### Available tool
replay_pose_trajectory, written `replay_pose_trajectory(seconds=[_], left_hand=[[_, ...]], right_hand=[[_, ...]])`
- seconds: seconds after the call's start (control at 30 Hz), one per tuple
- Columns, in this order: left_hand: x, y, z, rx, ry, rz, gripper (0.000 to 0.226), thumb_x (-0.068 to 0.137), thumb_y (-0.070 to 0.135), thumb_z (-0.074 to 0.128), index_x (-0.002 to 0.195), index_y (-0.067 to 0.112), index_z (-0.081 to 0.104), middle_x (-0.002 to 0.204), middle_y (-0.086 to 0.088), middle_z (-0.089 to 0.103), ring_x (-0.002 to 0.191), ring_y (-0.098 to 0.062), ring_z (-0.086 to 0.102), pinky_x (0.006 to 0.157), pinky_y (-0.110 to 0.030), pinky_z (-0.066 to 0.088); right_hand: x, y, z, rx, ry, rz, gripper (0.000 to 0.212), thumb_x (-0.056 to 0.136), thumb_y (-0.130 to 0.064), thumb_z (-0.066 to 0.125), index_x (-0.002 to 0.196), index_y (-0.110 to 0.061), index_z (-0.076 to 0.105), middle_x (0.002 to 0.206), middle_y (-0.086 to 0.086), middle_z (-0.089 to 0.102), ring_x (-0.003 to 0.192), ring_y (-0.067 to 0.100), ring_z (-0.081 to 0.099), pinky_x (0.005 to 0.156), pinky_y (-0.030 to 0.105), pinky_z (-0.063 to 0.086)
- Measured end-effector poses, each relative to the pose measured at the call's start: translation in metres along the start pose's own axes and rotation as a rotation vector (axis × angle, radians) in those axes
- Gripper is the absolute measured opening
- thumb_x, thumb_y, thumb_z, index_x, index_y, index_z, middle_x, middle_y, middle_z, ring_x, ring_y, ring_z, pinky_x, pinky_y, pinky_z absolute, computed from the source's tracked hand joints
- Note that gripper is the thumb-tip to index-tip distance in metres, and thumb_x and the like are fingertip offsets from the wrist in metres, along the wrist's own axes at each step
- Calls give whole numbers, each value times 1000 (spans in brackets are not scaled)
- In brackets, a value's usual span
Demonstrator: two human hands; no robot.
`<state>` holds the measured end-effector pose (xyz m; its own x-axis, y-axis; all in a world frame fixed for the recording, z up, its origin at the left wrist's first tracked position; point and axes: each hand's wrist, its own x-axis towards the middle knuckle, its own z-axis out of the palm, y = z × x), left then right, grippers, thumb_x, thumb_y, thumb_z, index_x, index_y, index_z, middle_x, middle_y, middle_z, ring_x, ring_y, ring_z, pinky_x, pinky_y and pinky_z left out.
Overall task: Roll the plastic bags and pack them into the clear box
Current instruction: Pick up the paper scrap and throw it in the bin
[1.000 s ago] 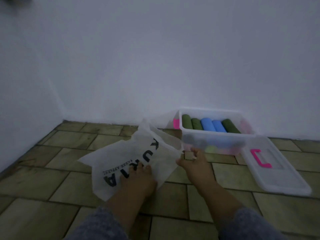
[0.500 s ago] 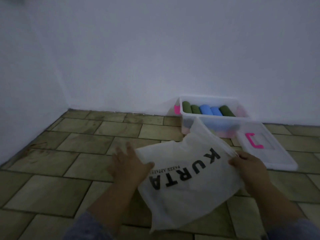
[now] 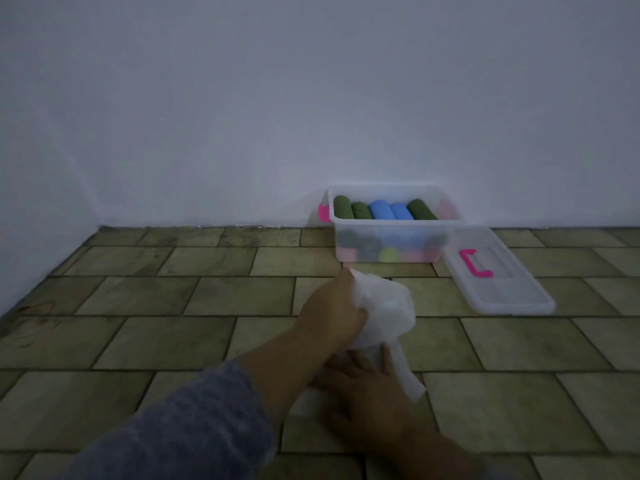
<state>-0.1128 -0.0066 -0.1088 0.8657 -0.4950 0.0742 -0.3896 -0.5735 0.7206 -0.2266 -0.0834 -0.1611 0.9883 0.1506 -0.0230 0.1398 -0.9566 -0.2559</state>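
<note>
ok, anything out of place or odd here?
Only the white bag: it is bunched in the left hand, not a neat roll, with its lower end under the right hand. The lid lies beside the clear box. Nothing spilled.

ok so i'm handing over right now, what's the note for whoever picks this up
Left hand: grips the bunched top of the white bag, held off the floor.
Right hand: rests on the bag's lower end down by the floor; grip unclear.
Clear box: open, against the wall, its lid lying on the floor to its right.
Done: green and blue rolls line the top, with more showing beneath.
Left: roll this bag and pack it in.
</note>
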Motion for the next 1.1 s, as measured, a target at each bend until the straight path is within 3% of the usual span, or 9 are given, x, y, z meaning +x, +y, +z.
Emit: replay_pose_trajectory(seconds=[0.13, 0.27, 0.4, 0.5, 0.6, 0.7, 0.83, 0.97, 1.1], left_hand=[[-39, -32, 15, 452, 42, 370, 29, 84, 28, 58, 110, 20, 64, 111, -2, 67, 102, -17, 62, 93, -34, 48], [-87, -74, 28, 505, -57, 222, 48, 86, 60, 34, 133, 52, 36, 144, 40, 13, 138, 9, 5, 107, -59, -15], [-97, -74, 30, 402, -135, 197, 65, 78, 60, 36, 138, 59, 10, 147, 40, -11, 135, 9, -23, 100, -59, -18], [-89, -54, 23, 56, -164, 134, 62, 81, 52, 44, 134, 63, 14, 152, 26, 17, 141, 2, 8, 112, -54, 6], [-79, -38, 5, -459, 57, 13, 49, 86, 29, 57, 127, 40, 34, 136, 1, 46, 120, -13, 49, 97, -36, 47], [-65, -33, -13, -925, 158, -309, 37, 97, 27, 47, 133, 30, 35, 129, -11, 50, 115, -32, 53, 81, -34, 53], [-53, -19, -26, -1476, -303, -570, 73, 85, 52, 46, 146, 15, 29, 134, -28, 49, 121, -43, 50, 107, -55, 33], [-49, -14, -18, -1253, -294, -413, 94, 70, 60, 55, 150, 27, 18, 143, -13, 43, 122, -35, 51, 102, -51, 40], [-53, -8, 23, -273, -254, -89, 76, 87, 54, 54, 149, 33, 14, 159, 4, 2, 143, -15, 14, 106, -29, 24]], right_hand=[[-1, 8, -9, -66, -108, 147, 44, 91, -43, 47, 133, -28, 51, 145, -5, 43, 138, 17, 31, 117, 43, 13], [-30, 35, -65, 712, -251, 254, 19, 80, -40, 61, 90, -33, 76, 100, -14, 71, 94, 0, 62, 83, 15, 48], [-26, 59, -88, 899, 592, 527, 9, 83, -34, 65, 84, -25, 66, 91, -4, 65, 86, 19, 59, 77, 39, 48], [-6, 30, -65, 722, 236, 261, 62, 80, -50, 64, 129, -58, 28, 149, -15, 23, 138, 13, 25, 107, 44, 36], [2, 6, -37, 542, 55, 132, 91, 65, -69, 65, 134, -63, 7, 155, -16, -18, 145, 19, -12, 114, 57, 21], [9, -7, -12, 308, -11, 126, 108, 50, -82, 60, 128, -71, -14, 149, -19, -35, 138, 24, -33, 107, 69, 1], [27, -19, 19, 72, 66, 275, 98, 66, -73, 57, 138, -57, -7, 155, -10, -26, 141, 29, -27, 106, 70, 4], [30, -2, 25, 29, 214, 320, 62, 83, -48, 55, 137, -49, 24, 159, -7, -1, 146, 26, -2, 106, 61, 18], [-18, 71, -6, 10, 356, 560, 53, 83, -42, 54, 135, -41, 40, 155, -3, 22, 141, 23, 19, 104, 54, 33]])
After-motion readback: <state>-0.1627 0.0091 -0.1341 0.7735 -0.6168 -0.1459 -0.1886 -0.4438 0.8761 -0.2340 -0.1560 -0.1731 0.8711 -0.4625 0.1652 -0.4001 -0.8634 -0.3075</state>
